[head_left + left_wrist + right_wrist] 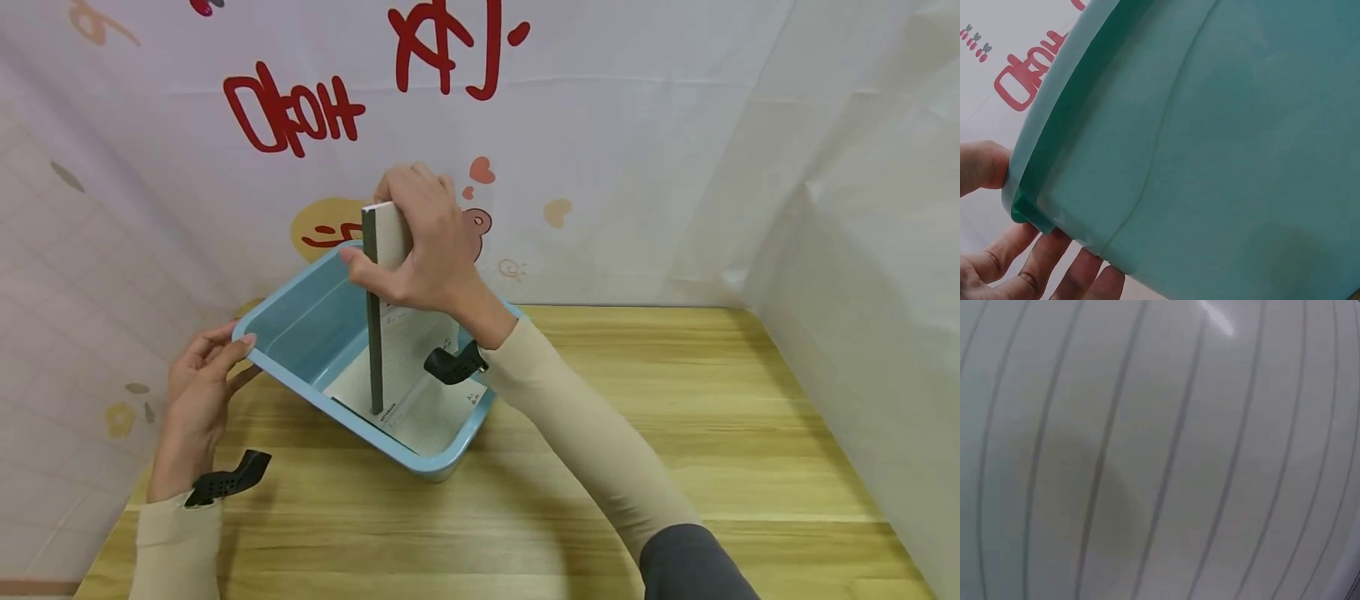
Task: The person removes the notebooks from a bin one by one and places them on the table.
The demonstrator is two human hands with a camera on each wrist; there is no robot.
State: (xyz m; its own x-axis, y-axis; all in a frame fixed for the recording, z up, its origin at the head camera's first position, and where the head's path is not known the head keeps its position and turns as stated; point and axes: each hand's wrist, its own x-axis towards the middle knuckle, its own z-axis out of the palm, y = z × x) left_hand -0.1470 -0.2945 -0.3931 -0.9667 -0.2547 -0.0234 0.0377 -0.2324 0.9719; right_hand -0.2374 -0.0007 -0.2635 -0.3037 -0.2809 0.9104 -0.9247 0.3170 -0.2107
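Observation:
My right hand (429, 242) grips the upper end of a notebook (374, 333) with a pale cover and dark spine, thumb on the spine side and fingers over the far side. The notebook stands on end inside a light blue plastic basin (306, 321). Beneath it, another pale notebook (442, 421) lies flat on the basin floor. At the basin's left corner, my left hand (198, 387) holds the rim, thumb on top and fingers underneath; the left wrist view shows these fingers (1044, 256) against the outer wall. A close, blurred striped cover (1166, 450) fills the right wrist view.
The basin sits on a wood-grain table (675, 433), turned at an angle. Behind the table hangs a white cloth (637, 167) with red lettering and small drawings. White sheeting (862, 275) also stands along the right side.

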